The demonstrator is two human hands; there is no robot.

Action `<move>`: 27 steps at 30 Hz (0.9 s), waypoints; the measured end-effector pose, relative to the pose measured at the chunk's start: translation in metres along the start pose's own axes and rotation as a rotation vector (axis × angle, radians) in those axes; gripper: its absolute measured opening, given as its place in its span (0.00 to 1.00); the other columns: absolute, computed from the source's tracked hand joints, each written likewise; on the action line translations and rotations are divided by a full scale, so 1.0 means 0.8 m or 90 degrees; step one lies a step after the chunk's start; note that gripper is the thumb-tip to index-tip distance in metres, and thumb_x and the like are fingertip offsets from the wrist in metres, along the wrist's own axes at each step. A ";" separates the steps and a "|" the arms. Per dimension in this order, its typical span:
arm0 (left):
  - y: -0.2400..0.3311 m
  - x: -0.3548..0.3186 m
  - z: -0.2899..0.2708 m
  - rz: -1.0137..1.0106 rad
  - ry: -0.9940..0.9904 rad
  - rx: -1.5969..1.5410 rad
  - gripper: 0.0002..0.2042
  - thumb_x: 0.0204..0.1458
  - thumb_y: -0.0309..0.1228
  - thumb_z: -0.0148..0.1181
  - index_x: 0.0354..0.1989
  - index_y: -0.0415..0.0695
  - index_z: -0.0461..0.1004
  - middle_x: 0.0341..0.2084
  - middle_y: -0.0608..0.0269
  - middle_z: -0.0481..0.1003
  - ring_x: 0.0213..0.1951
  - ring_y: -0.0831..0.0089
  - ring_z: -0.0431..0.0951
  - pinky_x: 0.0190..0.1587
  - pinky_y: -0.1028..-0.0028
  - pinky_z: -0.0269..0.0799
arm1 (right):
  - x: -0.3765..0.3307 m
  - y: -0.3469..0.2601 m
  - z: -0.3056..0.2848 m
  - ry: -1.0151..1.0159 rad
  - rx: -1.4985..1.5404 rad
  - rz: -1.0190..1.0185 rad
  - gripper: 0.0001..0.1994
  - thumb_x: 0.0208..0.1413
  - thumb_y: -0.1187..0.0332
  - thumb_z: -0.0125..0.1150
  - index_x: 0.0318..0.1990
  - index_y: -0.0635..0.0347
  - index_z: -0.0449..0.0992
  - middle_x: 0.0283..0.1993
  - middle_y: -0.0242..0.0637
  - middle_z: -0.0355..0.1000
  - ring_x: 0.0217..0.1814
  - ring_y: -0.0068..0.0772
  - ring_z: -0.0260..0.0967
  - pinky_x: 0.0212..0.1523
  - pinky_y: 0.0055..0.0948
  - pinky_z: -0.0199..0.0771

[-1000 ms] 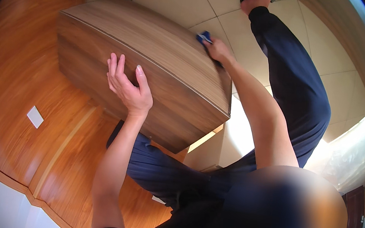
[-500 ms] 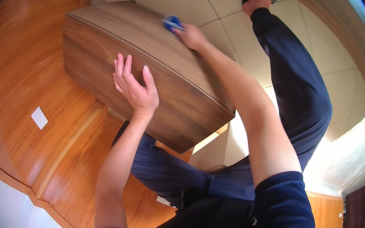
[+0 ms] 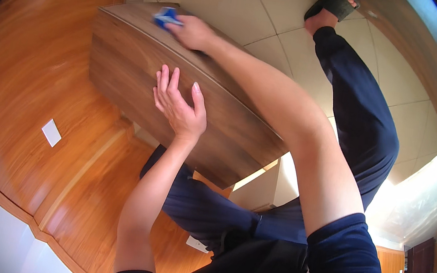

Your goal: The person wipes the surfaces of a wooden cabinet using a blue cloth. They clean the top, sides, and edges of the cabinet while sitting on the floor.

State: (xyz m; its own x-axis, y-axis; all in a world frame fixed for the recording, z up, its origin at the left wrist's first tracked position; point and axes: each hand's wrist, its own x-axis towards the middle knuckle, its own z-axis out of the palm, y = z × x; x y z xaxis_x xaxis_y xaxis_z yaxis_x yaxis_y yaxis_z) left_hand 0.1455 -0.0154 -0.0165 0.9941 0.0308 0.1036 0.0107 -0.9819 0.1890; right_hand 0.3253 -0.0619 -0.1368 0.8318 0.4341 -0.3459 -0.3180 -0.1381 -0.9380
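Note:
A brown wood-grain cabinet (image 3: 219,131) stands in front of me, with its broad side facing me and its long top face running away to the far left. My left hand (image 3: 181,105) lies against that broad side, fingers stretched and apart, holding nothing. Over the far-left part of the top face is my right hand (image 3: 192,31), its fingers closed around a small blue-and-white cloth (image 3: 166,17). The cloth is blurred by motion and partly covered by the fingers. It appears to touch the top face.
Beige tiles (image 3: 230,5) cover the floor beyond the cabinet. Orange wood panelling (image 3: 33,73) with a white wall plate (image 3: 51,133) lies to the left. My legs in dark trousers (image 3: 357,110) straddle the cabinet, one foot in a black slipper (image 3: 333,7). A pale box-like piece (image 3: 261,189) is below its right end.
My right hand has slid the cloth leftward along the top face. My left hand stays against the cabinet's side. The whole view has shifted slightly.

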 end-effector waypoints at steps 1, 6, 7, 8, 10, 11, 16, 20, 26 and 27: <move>0.001 0.003 0.003 -0.001 -0.001 -0.002 0.28 0.62 0.38 0.55 0.70 0.43 0.59 0.71 0.49 0.57 0.73 0.48 0.53 0.71 0.44 0.41 | 0.011 -0.037 0.015 0.042 0.011 -0.076 0.22 0.65 0.48 0.56 0.47 0.59 0.80 0.35 0.49 0.80 0.38 0.45 0.77 0.43 0.45 0.74; 0.001 0.004 0.001 -0.006 -0.012 -0.007 0.29 0.62 0.38 0.54 0.70 0.41 0.59 0.71 0.47 0.57 0.74 0.47 0.52 0.71 0.43 0.39 | 0.012 -0.015 0.017 0.045 0.071 -0.093 0.22 0.64 0.47 0.58 0.48 0.57 0.81 0.34 0.46 0.79 0.35 0.40 0.74 0.43 0.40 0.73; 0.001 0.003 0.001 -0.007 -0.013 -0.006 0.29 0.62 0.38 0.54 0.70 0.41 0.59 0.71 0.47 0.56 0.74 0.47 0.52 0.71 0.43 0.39 | 0.002 0.018 0.007 0.051 0.062 -0.071 0.22 0.65 0.47 0.57 0.47 0.58 0.81 0.33 0.44 0.79 0.35 0.37 0.74 0.42 0.40 0.72; 0.001 0.001 0.001 -0.008 -0.016 -0.007 0.29 0.62 0.38 0.54 0.70 0.41 0.59 0.71 0.47 0.56 0.74 0.47 0.52 0.71 0.42 0.39 | -0.005 0.064 -0.004 0.047 0.005 -0.012 0.23 0.65 0.47 0.57 0.48 0.59 0.81 0.32 0.43 0.79 0.34 0.35 0.74 0.41 0.40 0.72; 0.002 0.001 -0.003 -0.013 -0.026 -0.011 0.29 0.62 0.38 0.54 0.70 0.40 0.59 0.72 0.46 0.56 0.74 0.46 0.51 0.72 0.42 0.38 | -0.049 0.137 -0.040 0.022 -0.028 0.207 0.26 0.65 0.44 0.54 0.52 0.59 0.80 0.42 0.50 0.80 0.44 0.45 0.78 0.48 0.43 0.73; 0.003 0.003 -0.004 -0.014 -0.029 -0.016 0.29 0.62 0.38 0.54 0.70 0.40 0.59 0.72 0.45 0.55 0.74 0.46 0.51 0.72 0.42 0.38 | -0.073 0.189 -0.054 0.056 -0.102 0.234 0.27 0.66 0.43 0.52 0.53 0.60 0.79 0.47 0.54 0.79 0.51 0.52 0.77 0.52 0.45 0.73; 0.002 0.000 -0.004 -0.010 -0.049 -0.029 0.30 0.60 0.38 0.55 0.70 0.39 0.58 0.72 0.42 0.54 0.74 0.43 0.49 0.72 0.41 0.37 | -0.112 0.338 -0.083 0.080 -0.197 0.296 0.25 0.66 0.48 0.52 0.52 0.63 0.78 0.48 0.59 0.77 0.53 0.58 0.75 0.54 0.48 0.72; 0.004 -0.005 -0.006 -0.025 -0.062 -0.034 0.32 0.59 0.39 0.57 0.69 0.40 0.59 0.72 0.41 0.54 0.74 0.42 0.49 0.71 0.39 0.37 | 0.005 0.227 -0.028 0.049 -0.171 0.202 0.23 0.67 0.50 0.52 0.52 0.62 0.78 0.45 0.58 0.78 0.50 0.55 0.76 0.52 0.47 0.72; 0.005 -0.006 -0.006 -0.040 -0.083 -0.043 0.32 0.58 0.41 0.58 0.68 0.40 0.60 0.71 0.40 0.54 0.74 0.41 0.49 0.70 0.39 0.36 | 0.154 -0.056 0.067 0.051 0.029 -0.090 0.22 0.64 0.46 0.55 0.45 0.57 0.80 0.31 0.43 0.78 0.33 0.41 0.75 0.39 0.42 0.74; 0.007 -0.008 -0.008 -0.041 -0.085 -0.037 0.31 0.59 0.40 0.57 0.69 0.40 0.59 0.72 0.40 0.54 0.74 0.42 0.49 0.71 0.40 0.36 | 0.150 -0.076 0.072 0.072 0.037 -0.119 0.21 0.63 0.46 0.56 0.43 0.56 0.81 0.33 0.45 0.79 0.35 0.45 0.76 0.41 0.43 0.74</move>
State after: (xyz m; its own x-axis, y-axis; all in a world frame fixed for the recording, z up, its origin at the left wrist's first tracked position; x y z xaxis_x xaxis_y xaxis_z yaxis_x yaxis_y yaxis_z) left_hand 0.1387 -0.0200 -0.0095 0.9971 0.0638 -0.0410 0.0720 -0.9662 0.2474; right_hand 0.4181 0.0502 -0.1200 0.9236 0.3442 -0.1689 -0.1757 -0.0114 -0.9844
